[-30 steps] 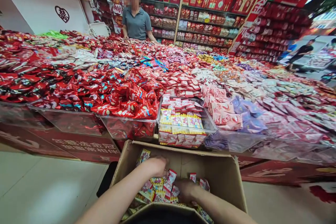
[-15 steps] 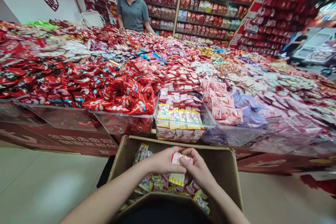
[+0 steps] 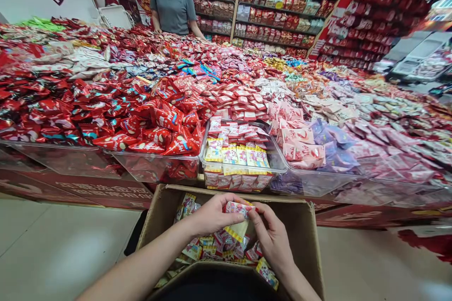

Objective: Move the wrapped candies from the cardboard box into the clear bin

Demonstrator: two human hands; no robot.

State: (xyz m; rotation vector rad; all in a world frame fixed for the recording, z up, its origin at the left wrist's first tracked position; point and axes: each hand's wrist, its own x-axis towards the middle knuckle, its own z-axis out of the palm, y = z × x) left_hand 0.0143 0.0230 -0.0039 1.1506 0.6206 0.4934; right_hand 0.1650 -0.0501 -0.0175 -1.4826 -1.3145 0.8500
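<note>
Over an open cardboard box, my left hand is closed round small candy packets, pink and white with yellow edges. At their right end my right hand pinches the top packet's edge between thumb and fingers. How many packets are held I cannot tell. Inside the box, below my hands, lie several loose packets of similar look. Just beyond the box stands a clear plastic bin, with like packets in upright rows at its front and red-and-white ones behind.
Red snack bags heap up in clear bins to the left. Pink bags and purple bags fill those on the right. Across the wide display stands a person in a grey shirt, before shelves of red goods.
My right hand has shifted slightly right and lower, its fingers now at the packets' right end. My left hand still holds them. The camera view has tilted a little downward.
</note>
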